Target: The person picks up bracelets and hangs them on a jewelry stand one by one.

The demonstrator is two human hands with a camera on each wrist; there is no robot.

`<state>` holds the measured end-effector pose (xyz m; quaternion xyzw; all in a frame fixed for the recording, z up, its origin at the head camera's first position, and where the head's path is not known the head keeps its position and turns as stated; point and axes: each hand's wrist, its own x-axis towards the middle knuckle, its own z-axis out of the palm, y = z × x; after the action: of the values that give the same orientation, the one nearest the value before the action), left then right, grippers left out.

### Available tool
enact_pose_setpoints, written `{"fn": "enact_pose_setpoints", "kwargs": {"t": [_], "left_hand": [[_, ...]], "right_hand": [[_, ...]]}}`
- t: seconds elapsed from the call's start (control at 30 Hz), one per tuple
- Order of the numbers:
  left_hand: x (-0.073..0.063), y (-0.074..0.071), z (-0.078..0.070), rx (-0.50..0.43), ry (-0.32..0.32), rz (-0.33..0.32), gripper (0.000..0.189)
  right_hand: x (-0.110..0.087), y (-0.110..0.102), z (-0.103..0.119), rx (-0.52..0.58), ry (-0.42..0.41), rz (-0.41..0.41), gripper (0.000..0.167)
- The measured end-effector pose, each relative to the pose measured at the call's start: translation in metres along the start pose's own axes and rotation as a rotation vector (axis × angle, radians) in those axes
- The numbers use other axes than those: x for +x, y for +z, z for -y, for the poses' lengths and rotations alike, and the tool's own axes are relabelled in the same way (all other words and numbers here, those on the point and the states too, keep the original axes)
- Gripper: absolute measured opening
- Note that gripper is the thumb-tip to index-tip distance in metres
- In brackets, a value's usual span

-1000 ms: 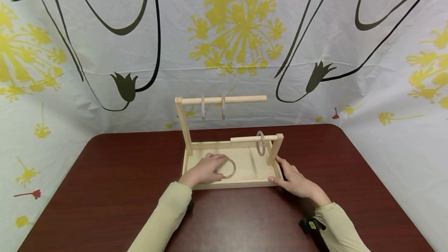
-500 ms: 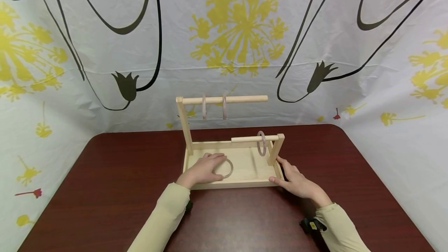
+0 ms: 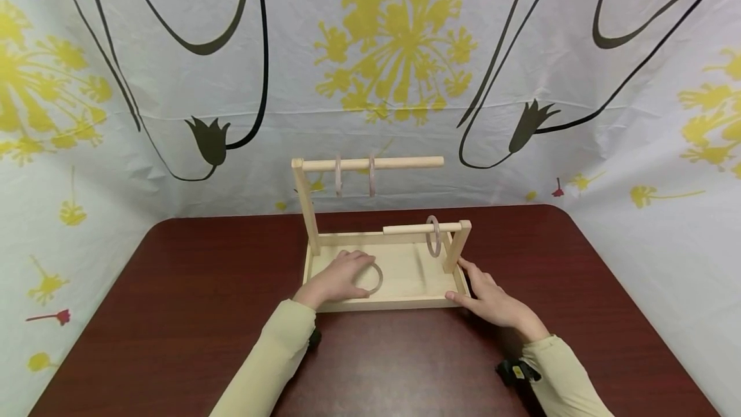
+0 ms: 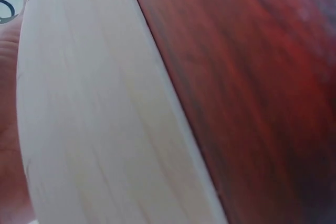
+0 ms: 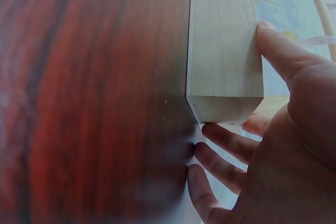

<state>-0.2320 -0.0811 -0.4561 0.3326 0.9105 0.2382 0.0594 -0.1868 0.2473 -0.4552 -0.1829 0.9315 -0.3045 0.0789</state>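
My left hand (image 3: pixel 336 280) reaches into a shallow wooden tray (image 3: pixel 399 305) and holds a pale ring (image 3: pixel 381 280) that lies on its floor. Thumb and fingers span the ring, and the palm hides its left part. In the left wrist view the tray's outer wall fills the middle, with a strip of the hand (image 4: pixel 9 129) behind it. My right hand (image 3: pixel 494 303) grips the tray's front right corner. The right wrist view shows that thumb (image 5: pixel 273 40) on the rim and the other fingers against the side wall.
From the tray's left post a high wooden rod (image 3: pixel 408 163) extends, carrying a ring (image 3: pixel 338 186) and another ring (image 3: pixel 372 186). A lower rod (image 3: pixel 402 230) on the right post carries one ring (image 3: pixel 438 243). Beneath is a dark red table (image 3: pixel 202 288); a patterned sheet (image 3: pixel 289 82) hangs behind.
The ring on the tray floor has slid a little left, further under my left hand, whose fingers have drawn in slightly. The right hand and tray stay put.
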Motion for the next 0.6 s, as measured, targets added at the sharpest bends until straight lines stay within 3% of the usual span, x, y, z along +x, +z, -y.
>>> {"fn": "enact_pose_setpoints", "kwargs": {"t": [0.3, 0.6], "left_hand": [[-0.003, -0.0025, 0.0003, -0.071, -0.012, -0.016, 0.068], [-0.0038, -0.0056, -0.0007, -0.144, 0.001, -0.101, 0.069]], "right_hand": [[-0.0002, 0.0001, -0.0004, 0.005, 0.009, 0.004, 0.081], [-0.0008, 0.0005, -0.0008, 0.005, 0.009, 0.004, 0.081]]}}
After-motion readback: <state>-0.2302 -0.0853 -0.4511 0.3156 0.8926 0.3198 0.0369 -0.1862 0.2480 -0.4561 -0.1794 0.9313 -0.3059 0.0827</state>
